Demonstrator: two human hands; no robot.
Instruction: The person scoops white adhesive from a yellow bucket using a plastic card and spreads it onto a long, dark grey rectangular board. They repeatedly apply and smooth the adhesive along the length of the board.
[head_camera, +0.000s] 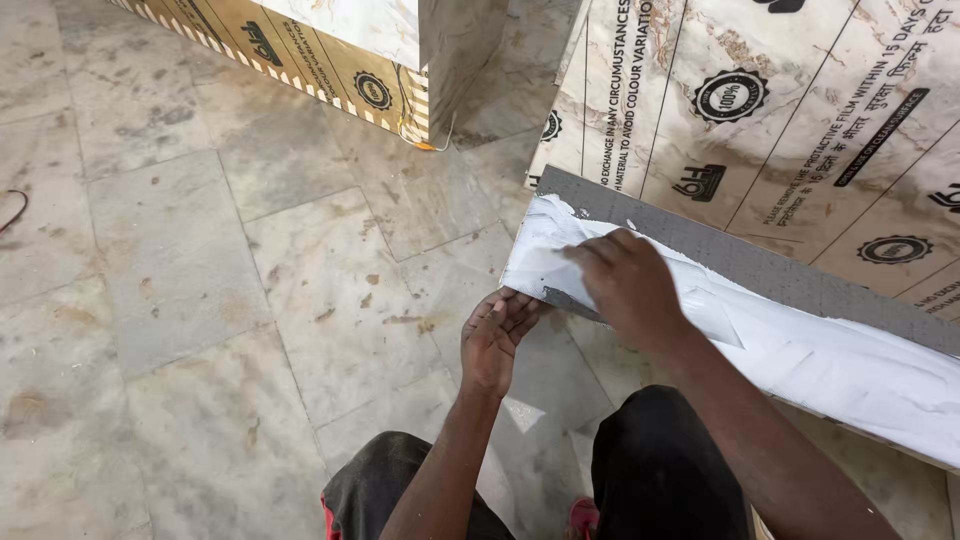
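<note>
— Where's the panel (760, 270)?
— Right of centre, edge up, coated in white glue (800, 350).
— The hands?
— Right hand (625, 285) presses flat on the glue; left hand (495, 335), fingers loose, touches the near corner.

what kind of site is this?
Likely a room being fitted out or renovated. Marble-patterned sheets under printed protective film lean at upper right, a striped cardboard carton sits on the stained stone tile floor, and the right hand and left hand work white adhesive on a grey panel edge.
</note>
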